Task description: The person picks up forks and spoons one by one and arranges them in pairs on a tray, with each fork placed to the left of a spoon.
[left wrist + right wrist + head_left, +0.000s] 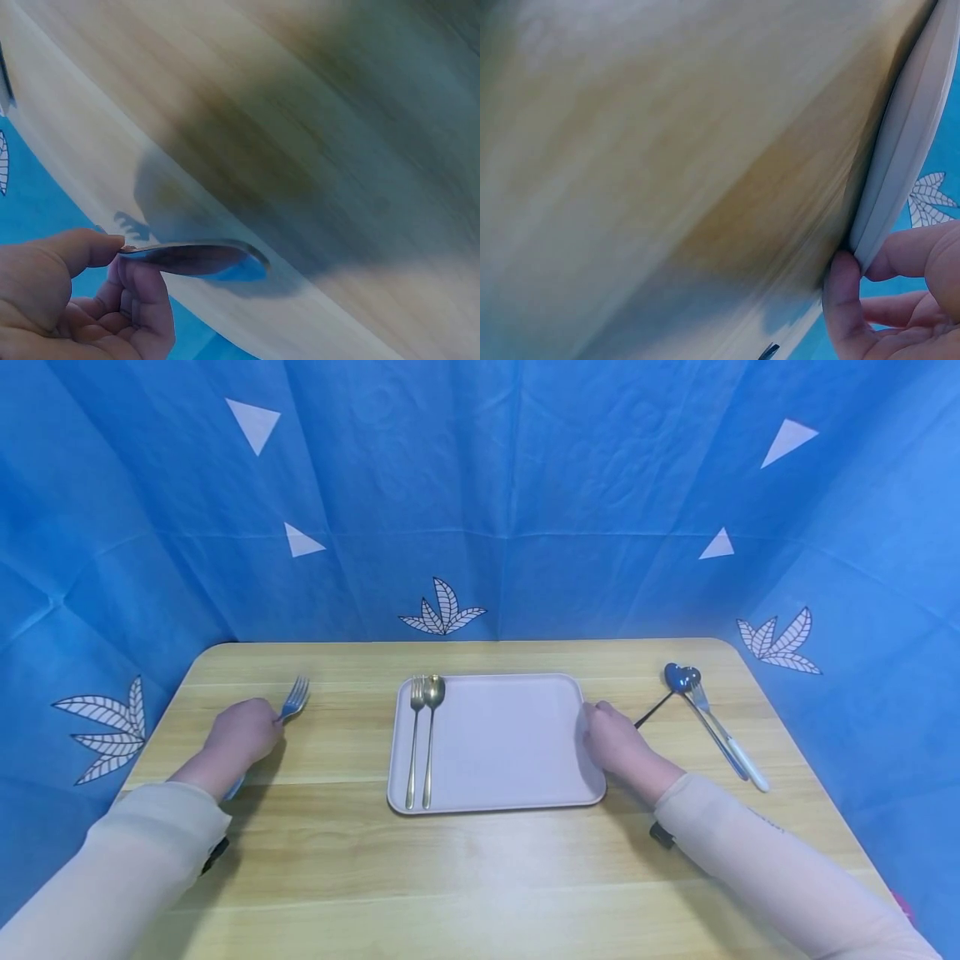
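My left hand pinches a silver fork at the table's left side, with the tines pointing away. In the left wrist view, thumb and fingers grip the fork's shiny flat handle, held above the table; its tines are hidden there, though their shadow shows. My right hand holds the right rim of a pale rectangular tray. Its thumb and finger pinch that tray edge in the right wrist view. On the tray's left side lie a gold fork and a gold spoon, side by side.
Right of the tray lie a dark-handled spoon, another spoon and a white-handled fork, overlapping near their heads. They rest on the wooden table. A blue curtain hangs around the table's back and sides.
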The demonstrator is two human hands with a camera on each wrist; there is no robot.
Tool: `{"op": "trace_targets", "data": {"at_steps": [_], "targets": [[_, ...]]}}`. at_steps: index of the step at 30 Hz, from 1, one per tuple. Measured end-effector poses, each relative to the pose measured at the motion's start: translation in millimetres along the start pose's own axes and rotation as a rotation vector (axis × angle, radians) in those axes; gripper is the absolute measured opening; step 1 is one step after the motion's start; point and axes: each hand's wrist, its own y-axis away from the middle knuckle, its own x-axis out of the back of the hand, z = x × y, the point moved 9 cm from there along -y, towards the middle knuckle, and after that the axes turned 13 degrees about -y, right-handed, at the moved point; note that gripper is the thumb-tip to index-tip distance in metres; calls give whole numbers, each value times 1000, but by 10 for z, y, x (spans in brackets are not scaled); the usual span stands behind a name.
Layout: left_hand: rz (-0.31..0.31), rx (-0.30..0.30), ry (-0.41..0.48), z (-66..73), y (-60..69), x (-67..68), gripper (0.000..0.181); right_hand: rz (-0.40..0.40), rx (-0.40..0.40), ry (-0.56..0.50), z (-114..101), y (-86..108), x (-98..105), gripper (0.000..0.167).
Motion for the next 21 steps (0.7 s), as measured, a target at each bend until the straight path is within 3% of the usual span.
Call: {"op": "trace_targets", "data": {"at_steps": [11, 21], "targets": [[0, -17, 61, 175, 51, 52, 31, -12, -28, -8, 9, -3, -5, 47], [32, -51, 94, 341, 134, 129, 37, -2, -2, -1, -20, 15, 19, 44]]}}
